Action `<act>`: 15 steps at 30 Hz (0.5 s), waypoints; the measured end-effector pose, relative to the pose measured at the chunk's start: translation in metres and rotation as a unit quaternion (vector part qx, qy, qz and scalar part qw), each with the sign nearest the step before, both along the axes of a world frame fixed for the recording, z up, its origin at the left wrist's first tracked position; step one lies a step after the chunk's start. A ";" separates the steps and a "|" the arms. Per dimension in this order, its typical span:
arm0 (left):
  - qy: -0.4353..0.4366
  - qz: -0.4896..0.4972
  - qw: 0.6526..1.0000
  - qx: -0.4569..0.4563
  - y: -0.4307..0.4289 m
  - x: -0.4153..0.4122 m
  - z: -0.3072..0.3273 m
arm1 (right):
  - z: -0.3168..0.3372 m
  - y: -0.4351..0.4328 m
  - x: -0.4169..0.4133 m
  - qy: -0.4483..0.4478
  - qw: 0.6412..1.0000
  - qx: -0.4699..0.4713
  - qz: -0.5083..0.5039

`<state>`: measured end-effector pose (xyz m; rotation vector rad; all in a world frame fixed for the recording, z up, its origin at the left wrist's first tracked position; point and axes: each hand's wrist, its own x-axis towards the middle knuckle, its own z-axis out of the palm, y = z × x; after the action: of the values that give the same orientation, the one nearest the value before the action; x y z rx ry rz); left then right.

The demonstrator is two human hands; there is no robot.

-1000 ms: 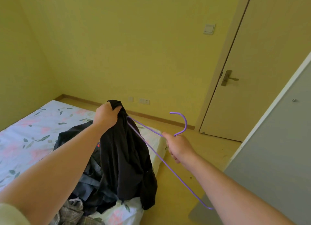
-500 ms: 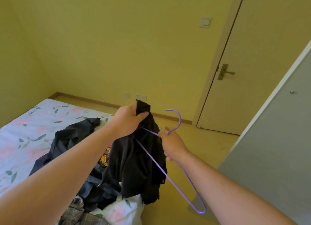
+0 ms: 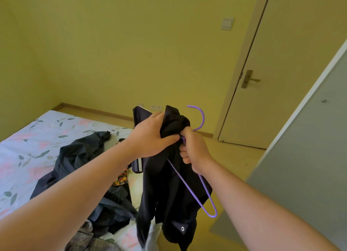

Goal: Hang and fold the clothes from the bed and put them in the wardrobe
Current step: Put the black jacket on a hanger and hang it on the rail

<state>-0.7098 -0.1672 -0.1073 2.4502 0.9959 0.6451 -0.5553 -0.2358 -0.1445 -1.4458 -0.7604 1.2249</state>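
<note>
The dark garment (image 3: 169,190) hung in the air above the foot of the bed (image 3: 28,147), bunched at its top between both hands. The left hand (image 3: 150,136) gripped the gathered collar end, thumb pressed across the cloth. The right hand (image 3: 195,151), touching the left, was curled round the neck of a purple hanger (image 3: 203,118) and pinched some of the cloth with it. The hook stood up just behind the right knuckles. One shoulder loop slanted down in front of the garment towards the floor (image 3: 234,157). The other shoulder was hidden by the cloth; it may have been inside the garment, but that could not be told. A striped cuff (image 3: 138,165) showed below the left wrist, and a round snap (image 3: 182,228) sat near the lower hem.

Below and to the left, a heap of dark clothes (image 3: 80,157) lay on the flowered sheet, with a plaid piece (image 3: 84,237) at the near edge. To the right stood the grey wardrobe door (image 3: 309,157) with its small knob (image 3: 323,100). Beyond were the yellow wall, the wall sockets (image 3: 155,107), a light switch (image 3: 227,23) and the closed room door (image 3: 291,44) with its handle (image 3: 251,79).
</note>
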 end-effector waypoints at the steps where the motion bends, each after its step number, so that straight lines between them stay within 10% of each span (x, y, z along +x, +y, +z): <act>1: 0.011 0.005 0.999 0.040 0.001 0.002 -0.004 | 0.003 -0.001 0.001 -0.012 1.000 0.008 0.009; 4: 0.027 -0.007 0.986 0.164 0.005 0.007 -0.014 | 0.007 -0.005 0.004 -0.016 0.999 0.029 0.016; 15: -0.037 -0.025 0.989 0.140 0.004 0.043 -0.013 | 0.003 -0.012 0.035 0.034 0.995 -0.057 -0.077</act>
<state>-0.6667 -0.1637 -0.1199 2.6579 0.8614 0.9069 -0.5199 -0.2476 -0.1419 -1.5189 -0.5290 1.2075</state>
